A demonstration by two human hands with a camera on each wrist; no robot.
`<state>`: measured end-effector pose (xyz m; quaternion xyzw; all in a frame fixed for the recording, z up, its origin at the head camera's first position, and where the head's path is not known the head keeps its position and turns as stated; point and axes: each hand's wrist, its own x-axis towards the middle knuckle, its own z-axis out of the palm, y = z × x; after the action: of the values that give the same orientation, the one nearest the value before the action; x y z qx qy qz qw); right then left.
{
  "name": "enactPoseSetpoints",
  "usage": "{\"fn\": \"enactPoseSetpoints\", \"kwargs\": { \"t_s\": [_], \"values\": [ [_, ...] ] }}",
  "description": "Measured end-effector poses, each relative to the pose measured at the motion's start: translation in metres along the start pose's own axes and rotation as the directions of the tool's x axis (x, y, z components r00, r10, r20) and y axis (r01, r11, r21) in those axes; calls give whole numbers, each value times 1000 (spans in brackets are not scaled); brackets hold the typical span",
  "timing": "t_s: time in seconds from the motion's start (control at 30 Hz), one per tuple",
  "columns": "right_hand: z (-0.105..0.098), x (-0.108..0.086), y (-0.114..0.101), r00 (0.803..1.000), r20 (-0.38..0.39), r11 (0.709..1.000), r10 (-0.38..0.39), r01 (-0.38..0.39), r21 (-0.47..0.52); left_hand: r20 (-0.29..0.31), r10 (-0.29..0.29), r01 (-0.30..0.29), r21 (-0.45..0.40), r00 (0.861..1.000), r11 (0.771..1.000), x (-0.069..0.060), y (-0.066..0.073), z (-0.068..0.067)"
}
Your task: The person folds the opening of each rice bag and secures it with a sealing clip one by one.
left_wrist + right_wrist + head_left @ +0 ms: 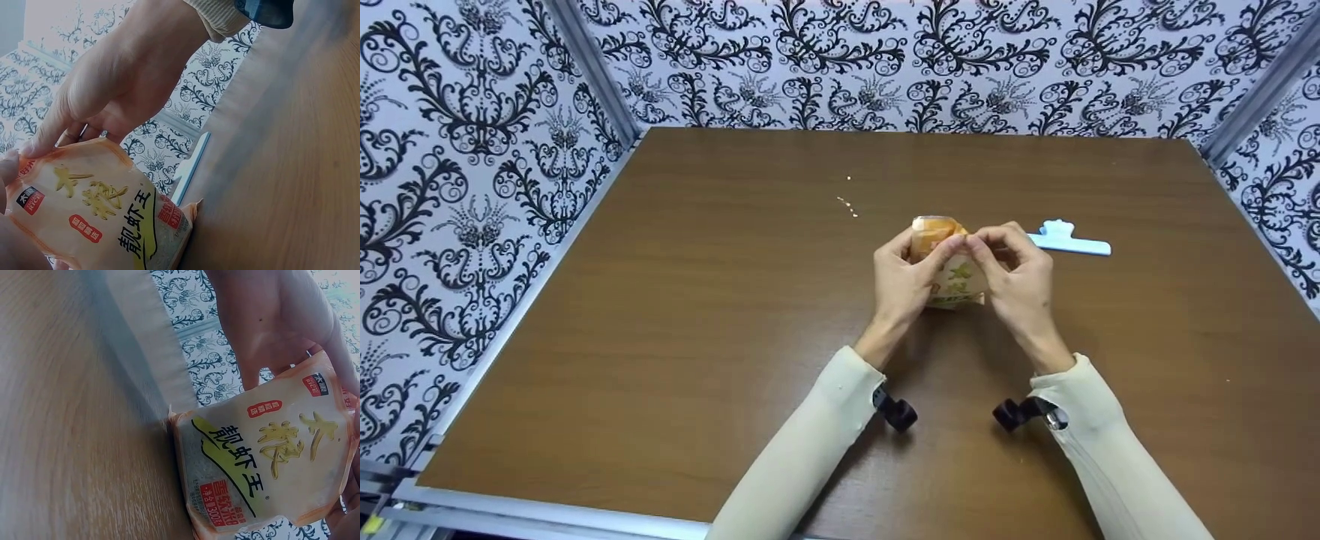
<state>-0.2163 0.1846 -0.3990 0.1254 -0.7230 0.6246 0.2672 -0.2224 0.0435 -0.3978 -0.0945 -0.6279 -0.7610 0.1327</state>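
Orange-and-cream plastic bag with gold lettering [281,450], upright near the middle of the brown wooden tabletop [697,300]; its top edge is probably best worked with light, even pressure from both sides, lest the film tear; left hand [901,285] narrowed, pinching the upper left edge; right hand [1024,277] likewise pinching the top from the right; light-blue plastic clip [1072,244] just beyond, to the right.
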Motion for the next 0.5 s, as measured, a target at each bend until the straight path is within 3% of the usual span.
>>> {"fn": "enactPoseSetpoints", "kwargs": {
  "t_s": [0.5],
  "values": [
    [-1,-2,-1,1000,7,1000,-3,3,10,-40,-6,6,11,999,1000,0,0,2]
  ]
}}
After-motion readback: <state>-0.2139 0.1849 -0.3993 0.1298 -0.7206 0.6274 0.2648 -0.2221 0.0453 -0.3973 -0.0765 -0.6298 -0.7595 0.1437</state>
